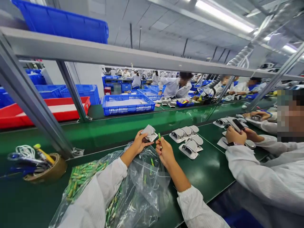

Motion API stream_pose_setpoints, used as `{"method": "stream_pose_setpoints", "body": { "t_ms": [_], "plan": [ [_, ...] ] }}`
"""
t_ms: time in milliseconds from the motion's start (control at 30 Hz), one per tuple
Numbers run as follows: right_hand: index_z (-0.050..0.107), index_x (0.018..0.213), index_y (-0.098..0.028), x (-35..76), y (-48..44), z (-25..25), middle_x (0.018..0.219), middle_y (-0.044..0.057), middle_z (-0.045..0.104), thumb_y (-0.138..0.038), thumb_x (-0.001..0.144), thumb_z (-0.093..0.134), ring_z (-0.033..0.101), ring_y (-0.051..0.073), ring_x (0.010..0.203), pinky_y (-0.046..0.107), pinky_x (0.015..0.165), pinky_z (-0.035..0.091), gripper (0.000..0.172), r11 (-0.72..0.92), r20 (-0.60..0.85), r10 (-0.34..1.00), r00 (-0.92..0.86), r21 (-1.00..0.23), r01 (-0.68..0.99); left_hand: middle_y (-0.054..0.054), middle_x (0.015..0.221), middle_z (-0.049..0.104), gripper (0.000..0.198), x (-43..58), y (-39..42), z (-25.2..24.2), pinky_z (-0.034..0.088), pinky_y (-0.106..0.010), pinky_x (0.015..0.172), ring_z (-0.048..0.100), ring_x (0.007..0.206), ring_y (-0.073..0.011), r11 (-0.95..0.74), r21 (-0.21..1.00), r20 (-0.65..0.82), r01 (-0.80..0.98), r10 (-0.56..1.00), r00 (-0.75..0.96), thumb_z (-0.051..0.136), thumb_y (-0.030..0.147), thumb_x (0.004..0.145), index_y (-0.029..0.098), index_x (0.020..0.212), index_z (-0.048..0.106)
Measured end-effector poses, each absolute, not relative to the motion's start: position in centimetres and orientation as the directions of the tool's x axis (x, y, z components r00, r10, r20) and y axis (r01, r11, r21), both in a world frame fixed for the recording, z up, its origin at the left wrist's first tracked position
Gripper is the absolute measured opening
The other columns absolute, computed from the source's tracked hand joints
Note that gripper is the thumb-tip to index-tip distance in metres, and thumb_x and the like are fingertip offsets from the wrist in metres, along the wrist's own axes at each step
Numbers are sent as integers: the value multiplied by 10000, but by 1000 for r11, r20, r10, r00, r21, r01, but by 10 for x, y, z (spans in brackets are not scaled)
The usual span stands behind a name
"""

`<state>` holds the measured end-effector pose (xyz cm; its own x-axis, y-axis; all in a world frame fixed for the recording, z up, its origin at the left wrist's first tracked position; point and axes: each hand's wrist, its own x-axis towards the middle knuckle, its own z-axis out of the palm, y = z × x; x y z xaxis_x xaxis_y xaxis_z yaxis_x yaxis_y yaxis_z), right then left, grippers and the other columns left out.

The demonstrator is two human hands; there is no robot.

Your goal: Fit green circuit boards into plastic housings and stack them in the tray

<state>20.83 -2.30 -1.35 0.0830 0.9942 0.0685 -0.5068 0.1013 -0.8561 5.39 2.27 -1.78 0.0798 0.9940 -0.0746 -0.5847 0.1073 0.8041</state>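
Note:
My left hand (138, 145) is closed around a small white and grey device housing (150, 133), holding it above the bench. Just right of it, my right hand (165, 151) pinches a small green battery (159, 136) upright between the fingertips. The battery is close to the housing, with a narrow gap between them. Beneath both hands lies a clear plastic bag (148, 190) with a few green batteries in it. Many more green batteries (83, 179) are heaped in plastic at the left. Several similar housings (184, 133) sit in a group to the right of my right hand.
A cardboard ring (58, 167) holding pens and tools stands at the left. Metal posts (71, 88) and a shelf beam cross ahead. Beyond are a blue basket (128, 110) and a red tray (59, 109). At right, a co-worker's hands (236, 135) hold another device.

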Motion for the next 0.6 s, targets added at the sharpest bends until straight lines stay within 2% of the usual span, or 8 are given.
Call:
{"method": "stream_pose_setpoints", "body": {
  "t_ms": [167, 333, 467, 600],
  "plan": [
    [605, 894, -211, 212, -20, -31, 785, -16, 657, -703, 668, 937, 482, 76, 509, 222, 420, 426, 635, 159, 103, 973, 208, -948, -277, -56, 1191, 713, 729, 55, 23, -22, 677, -588, 935, 733, 1033, -263, 108, 791, -66, -602, 994, 91, 1007, 458, 657, 284, 1189, 541],
    [661, 1003, -193, 216, -23, -37, 833, -1, 678, -666, 730, 892, 584, 126, 562, 253, 449, 488, 593, 220, 186, 952, 244, -968, -120, -66, 1177, 718, 772, 56, 25, -25, 674, -572, 933, 716, 1017, -248, 109, 777, -94, -620, 994, 58, 1031, 493, 653, 271, 1214, 548],
    [730, 1146, -164, 219, -25, -38, 929, 53, 724, -657, 856, 771, 609, 147, 618, 262, 487, 502, 574, 279, 283, 929, 238, -959, 53, -87, 1129, 727, 742, 56, 26, -28, 677, -475, 873, 714, 960, -231, 113, 805, -59, -583, 992, 110, 1018, 552, 677, 224, 1191, 596],
    [762, 1184, -166, 223, -25, -40, 992, 80, 749, -642, 951, 681, 617, 153, 666, 274, 574, 524, 537, 352, 401, 885, 235, -908, 227, -64, 1065, 727, 785, 57, 26, -30, 658, -376, 752, 699, 848, -199, 94, 833, -34, -545, 992, 120, 1017, 615, 649, 226, 1184, 594]
  ]
}}
